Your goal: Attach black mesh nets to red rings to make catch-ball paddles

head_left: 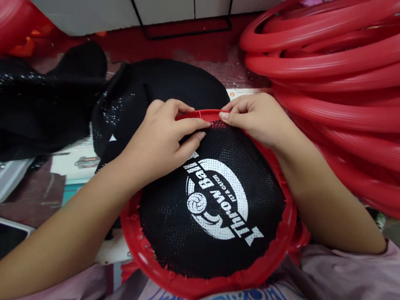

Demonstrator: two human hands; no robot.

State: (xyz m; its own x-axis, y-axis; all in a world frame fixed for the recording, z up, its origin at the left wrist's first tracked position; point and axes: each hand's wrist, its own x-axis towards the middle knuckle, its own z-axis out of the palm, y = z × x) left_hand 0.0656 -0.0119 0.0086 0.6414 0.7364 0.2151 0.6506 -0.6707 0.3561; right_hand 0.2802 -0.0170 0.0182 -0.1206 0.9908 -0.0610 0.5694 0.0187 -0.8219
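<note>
A round red plastic hoop (134, 237) rests against my lap and tilts toward me. Across it stretches a black mesh net (171, 225) with a white "Throw Ball" print. At the hoop's far edge, my left hand (169, 134) has its fingertips on the rim and the net's border. Opposite it, a little to the right, my right hand (255, 114) pinches the same rim between thumb and fingers. A short stretch of rim and mesh shows between the two hands.
Black mesh pieces (171, 79) lie beyond the hoop, with more black fabric (35, 102) at the left. Large red rings (331, 63) are stacked high on the right. A white tray (7, 182) and a dark-screened device (3, 237) sit at left.
</note>
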